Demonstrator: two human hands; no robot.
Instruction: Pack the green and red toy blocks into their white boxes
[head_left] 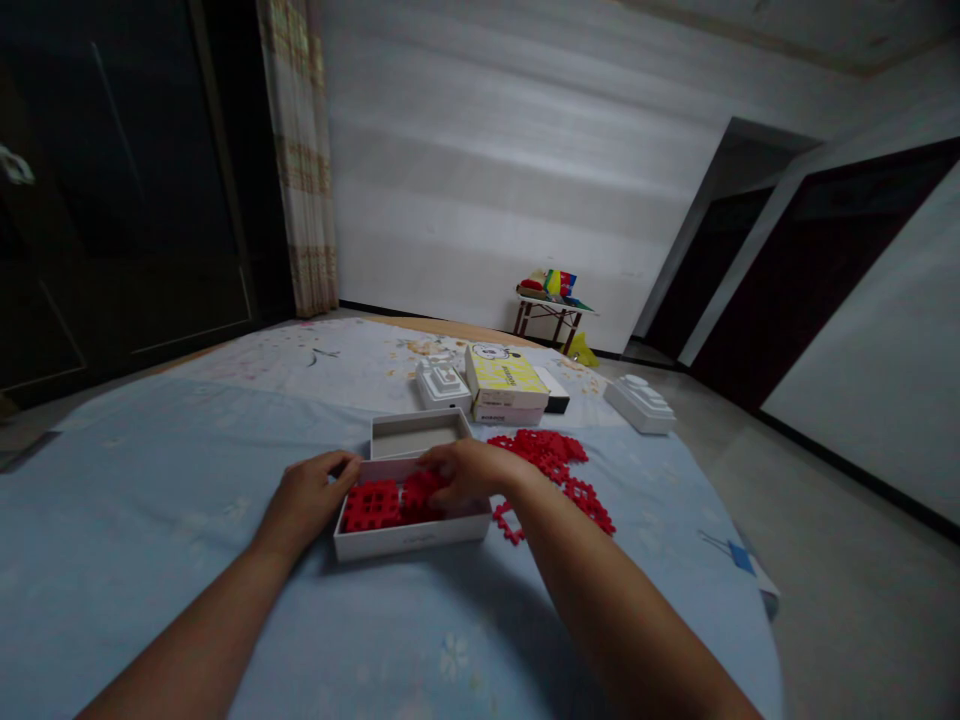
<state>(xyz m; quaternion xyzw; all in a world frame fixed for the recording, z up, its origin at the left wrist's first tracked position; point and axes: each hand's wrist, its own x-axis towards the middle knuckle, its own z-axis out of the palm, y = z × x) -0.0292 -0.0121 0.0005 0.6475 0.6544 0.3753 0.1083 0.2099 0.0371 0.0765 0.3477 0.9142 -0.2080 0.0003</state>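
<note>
A shallow white box [412, 541] sits in front of me with red notched plastic building blocks [373, 505] in it. My left hand [311, 492] is at the box's left side, fingers curled and closed on its rim. Over the right half of the box is my right hand [471, 468], its bent fingers reaching inside and closed on a red building block [418, 492]. That hand hides part of the contents. Just behind stands a second shallow box [420, 437], its grey inside showing. More red notched pieces [547, 450] lie loose to the right, partly covered by my right forearm.
A yellow-and-white carton [506, 380] and a white stepped object [442, 385] stand farther back. Another white stepped object [640, 403] is at the right. A blue clip [739, 556] lies near the right edge of the flowered blue tablecloth [172, 480].
</note>
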